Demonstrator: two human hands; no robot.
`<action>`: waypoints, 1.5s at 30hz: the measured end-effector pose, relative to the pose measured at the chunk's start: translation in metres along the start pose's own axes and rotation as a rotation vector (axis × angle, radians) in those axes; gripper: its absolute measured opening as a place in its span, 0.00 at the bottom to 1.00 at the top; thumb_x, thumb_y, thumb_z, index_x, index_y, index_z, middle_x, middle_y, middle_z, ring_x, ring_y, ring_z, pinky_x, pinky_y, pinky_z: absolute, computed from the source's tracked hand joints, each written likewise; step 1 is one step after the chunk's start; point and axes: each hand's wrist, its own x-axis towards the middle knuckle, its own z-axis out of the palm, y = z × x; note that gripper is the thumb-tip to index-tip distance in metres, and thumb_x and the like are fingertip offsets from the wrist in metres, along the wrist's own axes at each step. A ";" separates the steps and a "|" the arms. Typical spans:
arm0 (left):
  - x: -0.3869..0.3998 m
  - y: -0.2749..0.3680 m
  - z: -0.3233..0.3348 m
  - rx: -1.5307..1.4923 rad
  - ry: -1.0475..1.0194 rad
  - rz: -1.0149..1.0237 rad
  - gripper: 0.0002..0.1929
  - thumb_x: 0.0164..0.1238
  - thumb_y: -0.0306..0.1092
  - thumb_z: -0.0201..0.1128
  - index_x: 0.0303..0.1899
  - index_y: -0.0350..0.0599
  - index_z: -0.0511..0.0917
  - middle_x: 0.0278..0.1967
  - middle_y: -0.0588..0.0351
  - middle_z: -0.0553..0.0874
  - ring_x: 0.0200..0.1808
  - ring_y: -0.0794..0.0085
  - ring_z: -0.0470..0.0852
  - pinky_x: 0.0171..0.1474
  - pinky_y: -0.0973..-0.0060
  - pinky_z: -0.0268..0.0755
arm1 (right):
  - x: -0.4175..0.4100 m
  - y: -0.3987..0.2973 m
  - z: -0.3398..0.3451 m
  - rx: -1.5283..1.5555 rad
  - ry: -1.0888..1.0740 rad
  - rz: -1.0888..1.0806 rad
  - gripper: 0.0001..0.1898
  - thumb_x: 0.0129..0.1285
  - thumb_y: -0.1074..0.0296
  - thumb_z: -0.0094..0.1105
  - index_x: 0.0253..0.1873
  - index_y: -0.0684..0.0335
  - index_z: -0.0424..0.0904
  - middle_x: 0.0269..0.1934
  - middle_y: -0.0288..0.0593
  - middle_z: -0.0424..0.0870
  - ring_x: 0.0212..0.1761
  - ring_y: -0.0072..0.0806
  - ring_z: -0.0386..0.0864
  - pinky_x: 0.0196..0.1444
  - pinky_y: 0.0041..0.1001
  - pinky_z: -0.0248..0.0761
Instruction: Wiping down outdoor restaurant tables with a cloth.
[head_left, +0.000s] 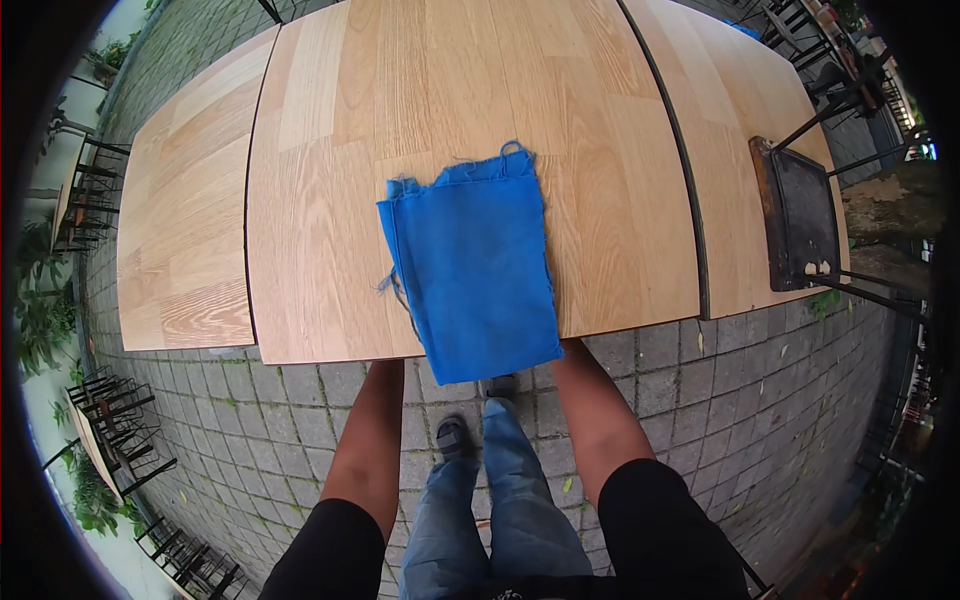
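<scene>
A folded blue cloth (476, 270) with frayed edges lies on the wood-grain tabletop (322, 247). Its near end hangs a little over the front edge of the table. Loose threads stick out along its far end and its left side. Both my forearms reach forward to the table's front edge, one on each side of the cloth's near end. My left hand and my right hand are out of view, hidden below the tabletop, so what they touch cannot be seen.
Dark gaps separate the middle tabletop from a left tabletop (195, 225) and a right one (739, 150). An upturned stool or chair with a dark seat (804, 217) rests on the right one. Stone paving (300, 420) lies underfoot. Tables with chairs (112, 435) stand at far left.
</scene>
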 end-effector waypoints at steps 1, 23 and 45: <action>0.001 -0.009 0.009 0.079 -0.013 0.050 0.41 0.87 0.61 0.59 0.88 0.49 0.58 0.85 0.48 0.70 0.83 0.53 0.73 0.78 0.53 0.73 | -0.006 -0.012 -0.008 -0.114 0.012 -0.048 0.42 0.86 0.32 0.42 0.90 0.56 0.52 0.86 0.53 0.65 0.83 0.51 0.70 0.82 0.53 0.70; -0.192 0.394 0.206 1.073 0.152 0.972 0.09 0.70 0.19 0.60 0.48 0.37 0.83 0.50 0.41 0.86 0.55 0.47 0.83 0.62 0.54 0.73 | -0.247 0.026 0.424 -1.600 -0.630 -0.422 0.28 0.74 0.68 0.67 0.77 0.63 0.79 0.70 0.56 0.85 0.72 0.50 0.84 0.75 0.42 0.75; -0.081 0.427 0.183 1.439 0.090 0.742 0.32 0.79 0.44 0.64 0.80 0.48 0.73 0.86 0.39 0.66 0.89 0.42 0.59 0.90 0.47 0.49 | -0.114 -0.177 0.395 -2.603 0.241 -0.898 0.42 0.74 0.43 0.63 0.90 0.38 0.62 0.92 0.58 0.53 0.94 0.63 0.46 0.90 0.67 0.34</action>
